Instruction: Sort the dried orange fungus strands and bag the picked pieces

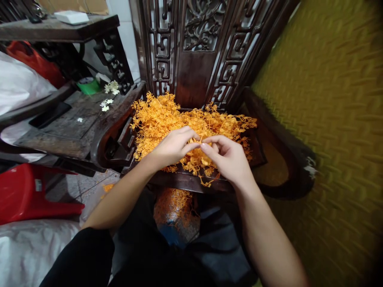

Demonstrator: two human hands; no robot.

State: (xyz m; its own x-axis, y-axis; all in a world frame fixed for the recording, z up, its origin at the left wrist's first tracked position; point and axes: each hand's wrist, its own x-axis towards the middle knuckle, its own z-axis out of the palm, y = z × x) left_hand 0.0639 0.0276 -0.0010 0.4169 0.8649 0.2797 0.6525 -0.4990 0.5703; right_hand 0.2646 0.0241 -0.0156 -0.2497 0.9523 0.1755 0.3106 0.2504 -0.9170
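Observation:
A big heap of orange plastic-looking sprigs [161, 115], branched and tangled, covers the seat of a dark carved wooden chair [199, 75]. Over the front of the heap, my left hand [175, 145] pinches a small orange sprig between thumb and forefinger. My right hand [226, 155] meets it from the other side, thumb and forefinger closed at the same sprig, its other fingers curled. The two sets of fingertips almost touch, and they hide most of the piece. A few loose strands hang over the seat's front edge below my right hand.
Between my legs stands a container [176, 215] with orange bits on it. At left are a second wooden seat [60, 127] with a green tape roll [89, 85] and pale flower pieces [106, 104], a red plastic stool [30, 193] and white sacks [24, 83]. A yellow textured surface [329, 99] rises at right.

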